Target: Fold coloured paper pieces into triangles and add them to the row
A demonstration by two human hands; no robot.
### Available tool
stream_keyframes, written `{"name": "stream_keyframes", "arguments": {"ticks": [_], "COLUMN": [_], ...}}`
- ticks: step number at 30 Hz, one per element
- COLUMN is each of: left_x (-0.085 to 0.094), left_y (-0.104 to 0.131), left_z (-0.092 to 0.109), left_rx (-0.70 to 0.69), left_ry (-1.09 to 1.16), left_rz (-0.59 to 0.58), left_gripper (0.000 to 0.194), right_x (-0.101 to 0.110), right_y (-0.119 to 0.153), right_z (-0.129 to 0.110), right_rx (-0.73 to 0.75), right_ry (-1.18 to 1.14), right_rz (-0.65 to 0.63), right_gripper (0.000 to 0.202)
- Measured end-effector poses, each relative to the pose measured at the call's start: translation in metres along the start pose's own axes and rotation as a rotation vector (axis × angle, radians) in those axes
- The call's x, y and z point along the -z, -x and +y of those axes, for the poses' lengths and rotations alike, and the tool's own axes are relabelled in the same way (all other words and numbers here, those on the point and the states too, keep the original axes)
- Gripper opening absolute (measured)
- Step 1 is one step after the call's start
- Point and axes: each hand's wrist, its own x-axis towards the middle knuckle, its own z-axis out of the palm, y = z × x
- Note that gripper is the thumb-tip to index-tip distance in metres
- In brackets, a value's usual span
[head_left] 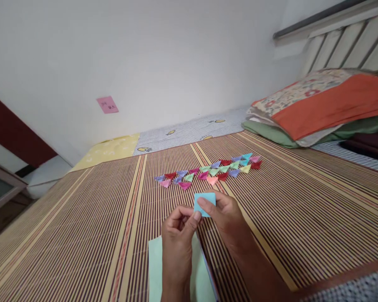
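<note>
Between my hands is a small light-blue square of paper, held up above the mat. My right hand grips it, thumb across its front and fingers behind. With thumb and forefinger, my left hand pinches the square's lower left corner. Beneath my left hand lies a pale green sheet or pad, partly hidden by the wrist. Beyond the hands, rows of small folded paper pieces, such as a magenta piece and a yellow piece, rest on the mat.
A striped woven mat covers the surface. Folded bedding with an orange border is piled at the far right below a slatted headboard. A pink note is on the white wall behind. Yellow cloth shows at the back left.
</note>
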Motion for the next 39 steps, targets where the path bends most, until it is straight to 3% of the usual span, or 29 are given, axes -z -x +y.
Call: {"name": "stream_keyframes", "arguments": {"ticks": [4, 10, 16, 21, 25, 29, 32, 39], "left_x": [0.001, 0.007, 0.007, 0.009, 0.011, 0.012, 0.013, 0.019], "left_y": [0.000, -0.004, -0.007, -0.005, -0.004, -0.003, -0.003, -0.006], "left_z": [0.001, -0.005, -0.005, 0.002, 0.007, 0.013, 0.015, 0.013], "left_rx": [-0.004, -0.009, 0.053, 0.043, 0.090, 0.132, 0.178, 0.178], "left_ry": [-0.035, 0.120, 0.202, 0.111, 0.021, 0.213, 0.335, 0.268], "left_rz": [-0.029, 0.123, 0.048, 0.100, 0.124, 0.156, 0.160, 0.193], "left_gripper": [0.019, 0.020, 0.021, 0.030, 0.041, 0.036, 0.035, 0.034], "right_x": [0.001, 0.003, -0.001, -0.002, 0.000, 0.002, 0.000, -0.011], "right_y": [-0.001, -0.001, 0.002, 0.004, 0.005, 0.005, 0.005, 0.008], "right_z": [-0.004, -0.005, -0.012, -0.010, 0.000, 0.006, 0.008, 0.008], "right_rx": [-0.019, 0.018, 0.337, 0.642, 0.783, 0.884, 0.918, 0.801], "right_ry": [0.039, -0.001, 0.347, 0.577, 0.675, 0.791, 0.837, 0.659], "right_rz": [-0.032, -0.203, -0.104, -0.076, -0.016, 0.008, -0.025, -0.145], "right_gripper": [0.025, 0.009, 0.014, 0.017, 0.026, 0.032, 0.033, 0.035]}}
